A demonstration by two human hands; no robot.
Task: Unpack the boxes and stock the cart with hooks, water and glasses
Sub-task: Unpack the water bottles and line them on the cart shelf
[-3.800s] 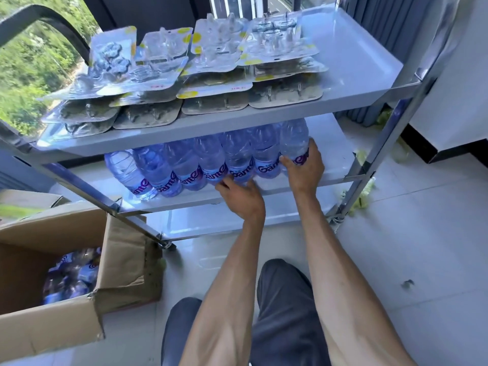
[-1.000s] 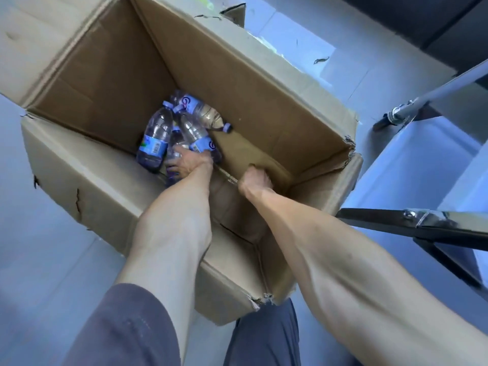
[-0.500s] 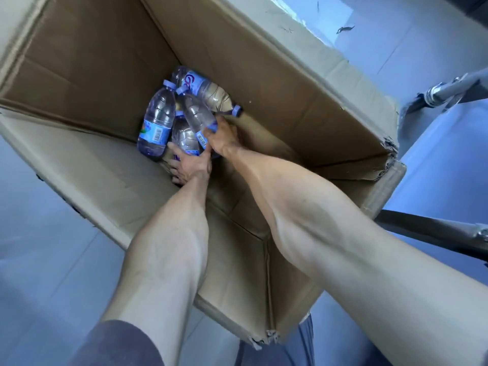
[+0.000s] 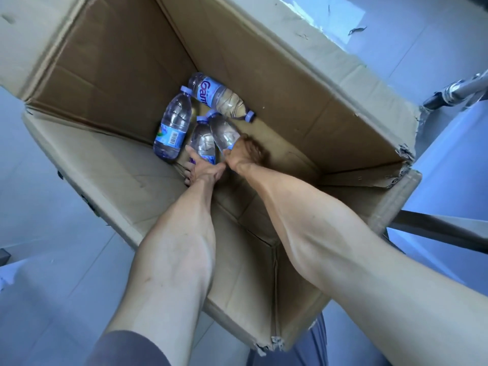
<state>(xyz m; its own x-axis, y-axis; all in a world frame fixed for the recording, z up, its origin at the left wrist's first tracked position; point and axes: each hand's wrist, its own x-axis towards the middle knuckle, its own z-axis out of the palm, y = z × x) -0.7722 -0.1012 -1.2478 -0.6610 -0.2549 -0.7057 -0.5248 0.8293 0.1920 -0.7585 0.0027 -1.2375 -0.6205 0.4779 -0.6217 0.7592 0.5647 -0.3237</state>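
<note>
A: Four bottles are lying at the bottom of the box (image 4: 303, 107), which is sitting open on the floor (image 4: 52, 260) with a cart leg (image 4: 459, 88) showing at the right edge.

B: And both arms are reaching right down into it?

A: Yes. The right hand (image 4: 244, 154) is curling round the base of one bottle (image 4: 224, 133), cap pointing away. The left hand (image 4: 203, 167) is gripping the bottle beside it (image 4: 202, 140), fingers wrapping underneath.

B: What about the other two?

A: Both are lying untouched. The barcode bottle (image 4: 173, 125) is resting just left of the held pair; the far bottle (image 4: 219, 97) is lying crosswise behind them, near the back wall.

B: So which step is this?

A: I'd say the water step, pulling the last bottles out for the cart.

B: Next move?

A: Probably lifting both bottles straight up, clearing the tall walls without knocking the loose pair, then swinging right toward the cart. The bottles are looking slick, so firm grips are needed.
</note>
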